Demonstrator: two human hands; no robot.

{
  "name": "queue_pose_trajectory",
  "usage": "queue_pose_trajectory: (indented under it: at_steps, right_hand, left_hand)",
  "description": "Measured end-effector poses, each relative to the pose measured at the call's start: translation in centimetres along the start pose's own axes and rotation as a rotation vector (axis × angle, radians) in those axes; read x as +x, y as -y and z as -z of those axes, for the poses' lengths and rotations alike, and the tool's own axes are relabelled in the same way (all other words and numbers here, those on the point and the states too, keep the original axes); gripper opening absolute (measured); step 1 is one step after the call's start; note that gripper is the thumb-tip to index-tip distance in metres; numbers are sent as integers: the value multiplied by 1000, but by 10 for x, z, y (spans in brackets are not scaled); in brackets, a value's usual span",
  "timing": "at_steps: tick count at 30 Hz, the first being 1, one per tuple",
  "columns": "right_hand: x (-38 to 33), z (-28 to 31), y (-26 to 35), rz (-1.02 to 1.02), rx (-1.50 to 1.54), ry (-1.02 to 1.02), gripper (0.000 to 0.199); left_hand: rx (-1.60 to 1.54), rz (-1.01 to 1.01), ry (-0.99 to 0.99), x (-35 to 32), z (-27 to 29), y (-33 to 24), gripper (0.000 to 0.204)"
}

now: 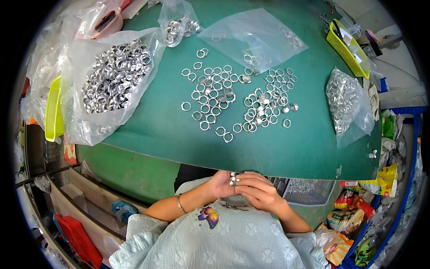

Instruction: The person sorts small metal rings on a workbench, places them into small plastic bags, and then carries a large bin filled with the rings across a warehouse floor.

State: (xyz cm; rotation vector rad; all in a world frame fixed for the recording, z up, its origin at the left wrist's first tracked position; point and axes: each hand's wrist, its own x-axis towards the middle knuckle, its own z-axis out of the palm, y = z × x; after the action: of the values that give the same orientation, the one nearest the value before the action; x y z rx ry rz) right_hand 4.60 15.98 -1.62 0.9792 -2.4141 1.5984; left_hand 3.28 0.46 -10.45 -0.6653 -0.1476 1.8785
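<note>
At the table's near edge, my left hand (pixel 219 185) is closed around a few small silver metal ring clamps (pixel 232 179); how many is hidden. My right hand (pixel 261 192) meets it from the other side, fingers bent and pressed against the same ring clamps. Beyond my hands, loose ring clamps lie in two groups on the green tabletop (pixel 170 139): a left group (pixel 215 89) and a right group (pixel 264 110). Most rest flat, and some stand on edge or overlap.
A large open plastic bag (pixel 118 78) of ring clamps lies at the left. Smaller bags sit at the far side (pixel 181 29) and the right (pixel 344 101). A flat clear bag (pixel 255 38) covers some rings. Yellow-green baskets (pixel 347 49) flank the table; a grey crate (pixel 309 193) stands below it.
</note>
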Motion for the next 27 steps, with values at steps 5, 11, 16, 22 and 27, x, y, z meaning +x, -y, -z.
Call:
queue_pose_trajectory:
  at_steps: [5, 11, 16, 22, 27]
  right_hand:
    - [18, 19, 2, -185, 81, -214, 14]
    - [55, 65, -11, -386, 20, -262, 16]
    - [111, 97, -35, -249, -110, -256, 36]
    - [181, 96, -57, -102, -446, -307, 51]
    - [201, 90, -89, -12, -785, -392, 31]
  left_hand:
    - [79, 36, 120, -5, -9, -3, 37]
    - [296, 63, -2, -29, -17, -6, 40]
    - [288, 21, -9, -62, -36, 2, 41]
    - [204, -64, -16, -75, -97, 10, 40]
    - [15, -149, 68, -59, -121, -6, 38]
